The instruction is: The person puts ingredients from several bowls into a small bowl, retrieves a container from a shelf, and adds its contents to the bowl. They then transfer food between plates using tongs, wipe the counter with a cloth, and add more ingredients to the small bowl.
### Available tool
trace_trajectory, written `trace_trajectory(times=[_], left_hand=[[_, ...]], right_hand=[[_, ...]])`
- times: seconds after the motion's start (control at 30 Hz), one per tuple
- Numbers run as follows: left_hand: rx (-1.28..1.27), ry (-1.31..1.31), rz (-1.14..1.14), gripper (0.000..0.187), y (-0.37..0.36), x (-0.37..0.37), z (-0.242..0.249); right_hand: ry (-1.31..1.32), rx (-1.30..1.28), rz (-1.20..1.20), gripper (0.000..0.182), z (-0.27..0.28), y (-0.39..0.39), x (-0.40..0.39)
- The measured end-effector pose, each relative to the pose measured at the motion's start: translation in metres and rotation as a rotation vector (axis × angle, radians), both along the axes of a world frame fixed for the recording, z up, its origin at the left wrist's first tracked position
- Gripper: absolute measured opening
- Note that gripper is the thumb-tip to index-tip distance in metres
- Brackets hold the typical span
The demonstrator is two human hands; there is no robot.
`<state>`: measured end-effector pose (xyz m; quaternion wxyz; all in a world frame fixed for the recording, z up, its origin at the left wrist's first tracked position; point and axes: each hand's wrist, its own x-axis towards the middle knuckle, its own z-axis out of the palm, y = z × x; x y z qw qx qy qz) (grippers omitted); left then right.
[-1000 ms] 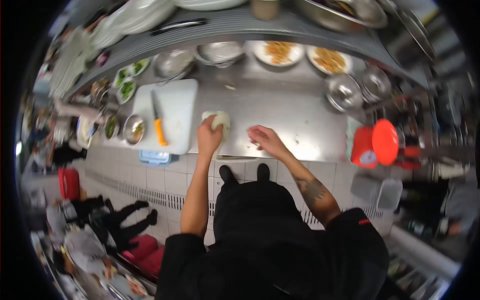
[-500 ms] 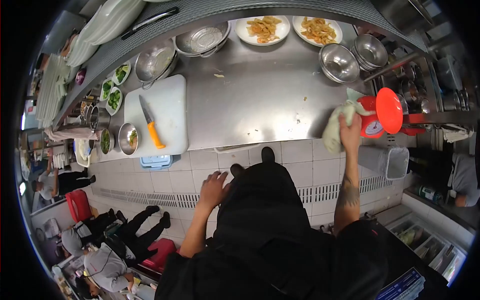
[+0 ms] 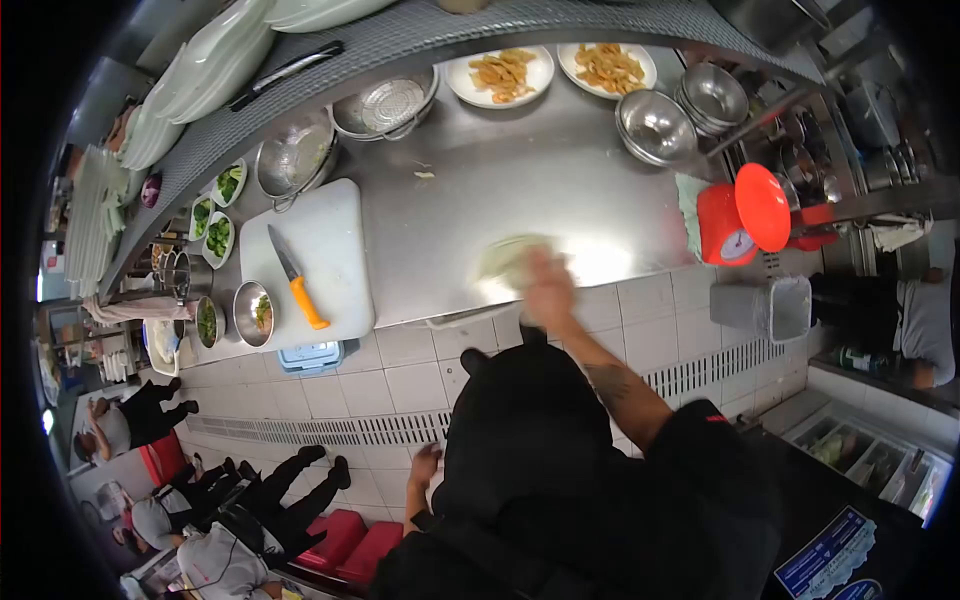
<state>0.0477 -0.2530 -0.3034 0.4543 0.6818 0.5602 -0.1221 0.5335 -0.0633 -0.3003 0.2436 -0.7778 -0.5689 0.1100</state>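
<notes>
My right hand (image 3: 550, 290) is closed on a pale green cloth (image 3: 512, 262), pressed to the steel worktop (image 3: 450, 225) near its front edge; both are blurred by motion. Low beside my body hangs my left hand (image 3: 424, 467), small in view, its fingers loosely apart with nothing visible in them. To the left, a knife (image 3: 297, 278) with an orange handle lies on a white cutting board (image 3: 345, 230). A red kitchen scale (image 3: 722, 222) with a red pan (image 3: 762, 207) stands at the right end, a piece of green cloth (image 3: 690, 210) beside it.
Two plates of cooked food (image 3: 500, 78) and steel bowls (image 3: 657, 128) line the back. Colanders (image 3: 295, 155), small dishes of greens (image 3: 218, 240) and a metal bowl (image 3: 254, 313) stand left. A lined bin (image 3: 788, 308) is at right. Co-workers (image 3: 225, 545) stand at lower left.
My right hand has swept the cloth leftward along the worktop, away from the scale. My left hand has dropped lower and closer to my body. The view has shifted slightly.
</notes>
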Motion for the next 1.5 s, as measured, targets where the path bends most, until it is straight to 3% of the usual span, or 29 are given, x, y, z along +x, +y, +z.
trace_trajectory(times=[0.03,0.07,0.1,0.13,0.2,0.37,0.43,0.63,0.8,1.03,1.13,1.23,1.4,1.43,1.47,1.5], left_hand=[[-0.199,-0.008,0.487,0.034,-0.019,0.008,0.034],[-0.362,-0.08,0.816,0.033,-0.063,-0.032,-0.001],[-0.413,-0.074,0.918,0.033,-0.094,-0.049,-0.004],[-0.435,-0.069,0.954,0.033,-0.117,-0.056,0.002],[-0.459,-0.071,1.015,0.033,-0.157,-0.06,0.009],[-0.435,-0.128,1.111,0.033,-0.182,-0.043,0.009],[-0.426,-0.144,1.128,0.033,-0.182,-0.036,0.01],[-0.372,-0.192,1.169,0.032,-0.19,-0.033,0.012],[-0.323,-0.236,1.194,0.032,-0.218,-0.033,0.023],[-0.277,-0.362,1.424,0.03,-0.264,-0.005,0.013],[-0.36,-0.174,1.416,0.031,-0.277,0.018,0.002],[-0.409,-0.372,1.484,0.031,-0.284,0.035,-0.005],[-0.487,-0.292,1.449,0.036,-0.174,0.04,0.035],[-0.316,-0.389,1.383,0.039,-0.18,0.03,0.005],[-0.399,-0.389,1.648,0.036,-0.145,0.042,0.025],[-0.389,-0.408,1.659,0.033,-0.127,0.045,0.03]], right_hand=[[-0.155,0.017,-0.122,0.064,0.016,-0.021,0.06],[-0.297,0.021,-0.254,0.065,0.037,-0.041,0.12],[0.024,0.028,-0.512,0.062,0.052,-0.046,0.158],[-0.31,-0.094,-0.564,0.061,0.048,-0.047,0.186],[-0.304,-0.312,-0.721,0.063,0.063,-0.009,0.188],[-0.197,-0.151,-0.848,0.064,0.057,0.083,0.159],[-0.207,-0.116,-0.712,0.064,0.059,0.117,0.151],[-0.165,0.061,-0.605,0.043,0.065,0.207,0.117],[-0.159,0.189,-0.253,0.037,0.045,0.274,0.061],[-0.091,0.201,0.162,0.036,0.063,0.312,-0.047],[-0.044,0.299,0.351,0.035,0.061,0.319,-0.085],[0.045,0.327,0.556,0.035,0.058,0.324,-0.116],[0.077,0.383,0.716,0.034,0.05,0.277,-0.16],[0.101,0.355,0.759,0.032,0.055,0.263,-0.156],[0.133,0.333,0.822,0.031,0.06,0.248,-0.159],[0.201,0.361,0.856,0.029,0.05,0.234,-0.157]])
